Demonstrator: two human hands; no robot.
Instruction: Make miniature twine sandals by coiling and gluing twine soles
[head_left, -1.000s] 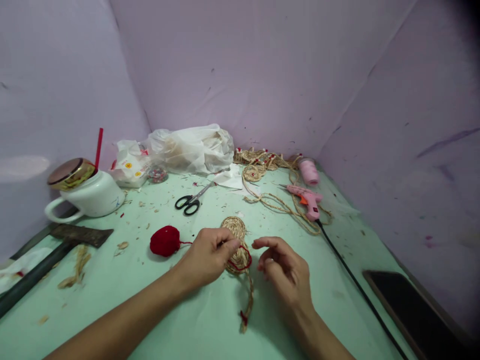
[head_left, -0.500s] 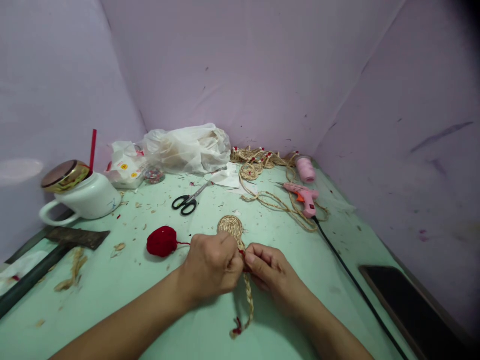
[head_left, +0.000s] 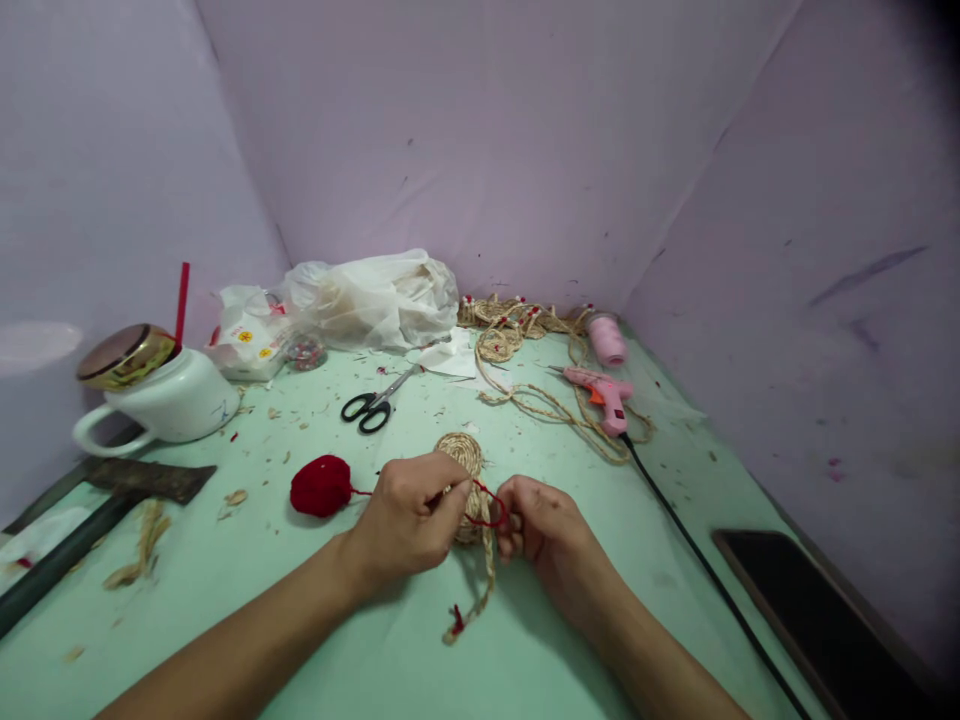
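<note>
A coiled jute braid disc lies on the green table, its braided tail trailing toward me with a red knot at the end. My left hand is closed, pinching the red yarn against the braid. My right hand is closed too, pinching the same red yarn loop beside the braid. The yarn runs left to a red yarn ball.
Black scissors, a pink glue gun with its black cord, a pink spool, loose jute rope, plastic bags, a white mug, a hatchet at left, and a dark phone at right.
My hands came together on the braid, then drew slightly apart with a red yarn loop between them. The braid's tail has shifted left.
</note>
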